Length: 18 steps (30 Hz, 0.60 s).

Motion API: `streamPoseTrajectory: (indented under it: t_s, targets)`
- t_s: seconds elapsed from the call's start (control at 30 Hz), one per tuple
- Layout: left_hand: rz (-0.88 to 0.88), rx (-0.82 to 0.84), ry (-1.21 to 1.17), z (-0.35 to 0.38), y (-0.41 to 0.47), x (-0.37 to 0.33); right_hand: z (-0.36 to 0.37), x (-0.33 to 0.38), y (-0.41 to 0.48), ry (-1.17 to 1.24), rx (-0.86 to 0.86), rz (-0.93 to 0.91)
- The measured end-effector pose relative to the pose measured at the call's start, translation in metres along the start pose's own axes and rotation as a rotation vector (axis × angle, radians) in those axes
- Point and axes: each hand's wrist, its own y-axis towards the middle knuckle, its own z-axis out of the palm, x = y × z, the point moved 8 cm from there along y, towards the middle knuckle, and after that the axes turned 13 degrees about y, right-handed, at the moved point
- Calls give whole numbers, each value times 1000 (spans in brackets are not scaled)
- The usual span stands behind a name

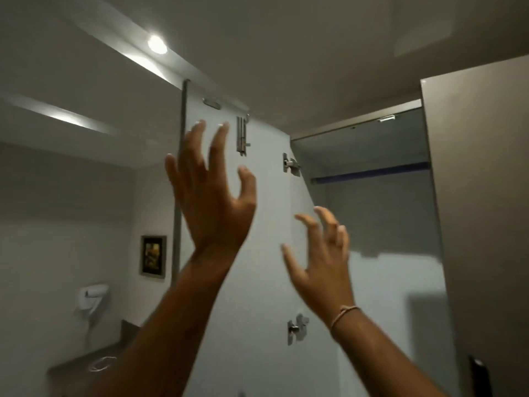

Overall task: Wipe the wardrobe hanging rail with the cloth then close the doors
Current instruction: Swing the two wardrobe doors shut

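Note:
I look up at an open wardrobe. Its left door (257,253) stands swung out, pale inner face toward me, with a slide bolt (242,136) near the top and two hinges (290,164) along its right edge. My left hand (211,196) is raised in front of that door, fingers spread, holding nothing. My right hand (320,259) is lower and to the right, fingers curled apart, empty, with a thin bracelet at the wrist. The wardrobe interior (378,213) shows a dark blue strip (372,173) under a shelf. No cloth is in view.
The right door (481,210) stands open at the right edge. On the left wall hang a framed picture (153,256) and a wall hair dryer (91,296) above a dark counter (86,365). A ceiling spotlight (157,44) glares overhead.

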Motion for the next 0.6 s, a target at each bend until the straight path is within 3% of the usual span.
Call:
streamPoseTrajectory:
  t_s: [0.1,0.17,0.23,0.37,0.6]
  targets:
    - [-204,326,30,21,22,62,69,56,-5,266,169,14]
    - [-407,649,-169,45,19,89,109,83,-12,373,247,20]
    - [-536,827,-331,56,13,103,141,103,-16,419,277,32]
    - [-555,807,-297,53,17,120,182,115,-17,362,312,85]
    - [-510,516,-355,40,15,125,159,108,-20,312,133,-2]
